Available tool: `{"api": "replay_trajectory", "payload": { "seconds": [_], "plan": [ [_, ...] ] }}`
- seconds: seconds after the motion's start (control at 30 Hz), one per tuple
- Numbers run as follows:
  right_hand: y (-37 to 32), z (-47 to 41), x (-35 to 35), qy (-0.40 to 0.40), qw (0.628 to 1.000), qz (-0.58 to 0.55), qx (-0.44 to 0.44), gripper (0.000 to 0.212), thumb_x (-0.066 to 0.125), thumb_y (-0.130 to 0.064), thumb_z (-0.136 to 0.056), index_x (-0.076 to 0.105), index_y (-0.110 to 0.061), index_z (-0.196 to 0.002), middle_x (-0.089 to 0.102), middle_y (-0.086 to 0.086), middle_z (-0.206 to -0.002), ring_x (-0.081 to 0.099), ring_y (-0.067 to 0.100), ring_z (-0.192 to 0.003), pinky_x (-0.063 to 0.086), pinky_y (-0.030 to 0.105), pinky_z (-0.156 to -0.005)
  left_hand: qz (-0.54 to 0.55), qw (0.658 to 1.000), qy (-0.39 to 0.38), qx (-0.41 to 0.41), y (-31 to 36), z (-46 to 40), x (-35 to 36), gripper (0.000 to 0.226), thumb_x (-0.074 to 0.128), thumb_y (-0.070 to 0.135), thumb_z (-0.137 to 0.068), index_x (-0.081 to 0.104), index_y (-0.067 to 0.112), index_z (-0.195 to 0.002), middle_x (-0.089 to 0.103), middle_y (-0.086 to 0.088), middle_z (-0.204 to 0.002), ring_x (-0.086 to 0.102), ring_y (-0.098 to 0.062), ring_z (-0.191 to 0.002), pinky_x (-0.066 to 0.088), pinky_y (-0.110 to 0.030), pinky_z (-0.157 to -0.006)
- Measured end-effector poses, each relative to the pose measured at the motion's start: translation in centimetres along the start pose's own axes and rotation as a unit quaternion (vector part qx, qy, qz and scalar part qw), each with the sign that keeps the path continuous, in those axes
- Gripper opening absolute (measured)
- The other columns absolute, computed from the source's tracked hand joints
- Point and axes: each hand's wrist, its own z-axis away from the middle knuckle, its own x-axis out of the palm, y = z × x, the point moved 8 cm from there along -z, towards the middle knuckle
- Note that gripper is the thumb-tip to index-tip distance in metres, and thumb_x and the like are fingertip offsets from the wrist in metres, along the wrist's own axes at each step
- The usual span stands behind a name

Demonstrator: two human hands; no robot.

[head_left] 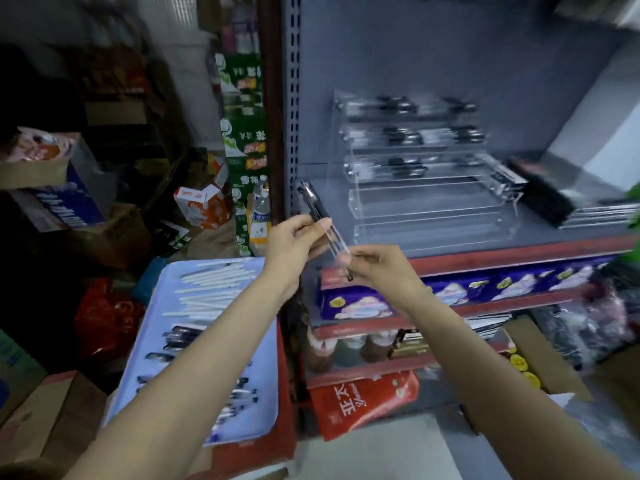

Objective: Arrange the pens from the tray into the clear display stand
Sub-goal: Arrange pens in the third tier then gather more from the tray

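Note:
Both hands hold a small bunch of clear pens with black grips in front of the grey shelf. My left hand grips the bunch near its middle, and my right hand pinches the tip end. The clear tiered display stand sits on the shelf behind, with black-grip pens lying in its upper three tiers; its lower tiers look bare. At lower left the pale blue tray holds several white and dark pens, partly hidden by my left forearm.
A black box lies on the shelf right of the stand. Red-edged lower shelves carry blue and red packages. Cardboard boxes, green cartons and a water bottle crowd the floor at left.

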Motion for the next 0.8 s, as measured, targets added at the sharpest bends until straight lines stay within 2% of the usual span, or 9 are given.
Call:
{"api": "replay_trajectory", "payload": {
  "seconds": [0.13,0.23,0.3,0.4,0.47,0.5,0.57,0.67,0.8],
  "plan": [
    [-2.7,-0.9,-8.3,-0.022,0.998,0.035,-0.053,0.004,0.062,-0.008,-0.087,0.066,-0.008,-0.088,0.067,0.008,-0.079,0.065,0.012,-0.074,0.054,0.018,-0.075,0.0,0.999,-0.029,0.046,2.3,-1.7,9.6,0.008,0.057,0.013,-0.091,0.063,0.015,-0.086,0.062,-0.006,-0.082,0.063,-0.018,-0.079,0.056,-0.023,-0.064],
    [-4.7,-2.2,-16.1,0.009,0.995,0.052,-0.082,0.007,0.063,-0.007,-0.086,0.064,-0.013,-0.089,0.066,0.0,-0.076,0.063,-0.004,-0.061,0.051,0.009,-0.063,-0.051,0.994,-0.03,0.093,4.1,-3.4,16.2,0.013,0.053,0.015,-0.094,0.063,0.021,-0.087,0.063,0.001,-0.08,0.063,-0.013,-0.079,0.054,-0.025,-0.066],
    [-5.6,-3.4,-21.6,0.043,0.992,0.063,-0.099,0.008,0.062,-0.01,-0.087,0.065,-0.014,-0.093,0.066,0.0,-0.078,0.062,-0.006,-0.061,0.05,0.009,-0.062,-0.137,0.98,-0.012,0.147,5.4,-5.0,19.3,0.016,0.054,0.017,-0.093,0.063,0.025,-0.084,0.063,0.005,-0.075,0.06,-0.006,-0.071,0.048,-0.023,-0.067],
    [-5.9,-5.2,-29.5,0.109,0.985,0.079,-0.105,0.015,0.06,-0.011,-0.089,0.066,-0.008,-0.103,0.064,-0.001,-0.079,0.061,0.004,-0.068,0.05,0.011,-0.062,-0.306,0.926,-0.016,0.221,6.5,-7.3,23.8,0.008,0.06,0.017,-0.089,0.068,0.018,-0.086,0.06,-0.001,-0.073,0.056,-0.019,-0.069,0.042,-0.029,-0.065],
    [-5.9,-6.4,-33.3,0.131,0.982,0.083,-0.104,0.013,0.059,-0.01,-0.09,0.067,-0.01,-0.1,0.063,0.0,-0.078,0.059,0.01,-0.071,0.05,0.016,-0.062,-0.406,0.88,-0.016,0.246,6.8,-8.5,26.2,0.008,0.064,0.018,-0.086,0.07,0.015,-0.092,0.059,0.002,-0.076,0.054,-0.02,-0.072,0.037,-0.018,-0.062],
    [-5.9,-7.0,-34.7,0.139,0.981,0.085,-0.106,0.01,0.06,-0.01,-0.089,0.067,-0.014,-0.094,0.064,0.0,-0.078,0.059,0.012,-0.072,0.051,0.018,-0.063,-0.435,0.865,-0.013,0.248,7.0,-9.0,27.1,0.01,0.065,0.017,-0.086,0.07,0.013,-0.094,0.058,0.004,-0.075,0.052,-0.016,-0.074,0.032,-0.015,-0.06],
    [-5.7,-8.2,-36.8,0.156,0.978,0.086,-0.105,0.01,0.06,-0.01,-0.089,0.068,-0.015,-0.092,0.064,-0.001,-0.078,0.058,0.014,-0.074,0.05,0.024,-0.068,-0.459,0.857,-0.009,0.234,7.2,-10.3,28.4,0.012,0.066,0.015,-0.085,0.069,0.012,-0.096,0.055,0.008,-0.073,0.049,-0.011,-0.077,0.031,-0.013,-0.066],
    [-5.3,-10.1,-38.3,0.169,0.976,0.094,-0.103,0.016,0.06,-0.012,-0.089,0.065,-0.012,-0.104,0.061,-0.005,-0.075,0.057,0.016,-0.078,0.051,0.033,-0.077,-0.504,0.835,-0.009,0.22,6.9,-12.2,29.7,0.016,0.068,0.017,-0.083,0.069,0.013,-0.099,0.066,-0.001,-0.083,0.053,-0.014,-0.081,0.038,-0.023,-0.076],
    [-5.2,-12.3,-38.2,0.138,0.975,0.153,-0.085,0.036,0.059,-0.017,-0.089,0.056,-0.012,-0.124,0.062,-0.01,-0.088,0.059,0.015,-0.091,0.05,0.04,-0.094,-0.597,0.777,-0.026,0.197,6.5,-13.9,31.4,0.021,0.068,0.02,-0.084,0.067,0.014,-0.105,0.069,-0.007,-0.1,0.061,-0.023,-0.093,0.043,-0.03,-0.076]
  ]
}}
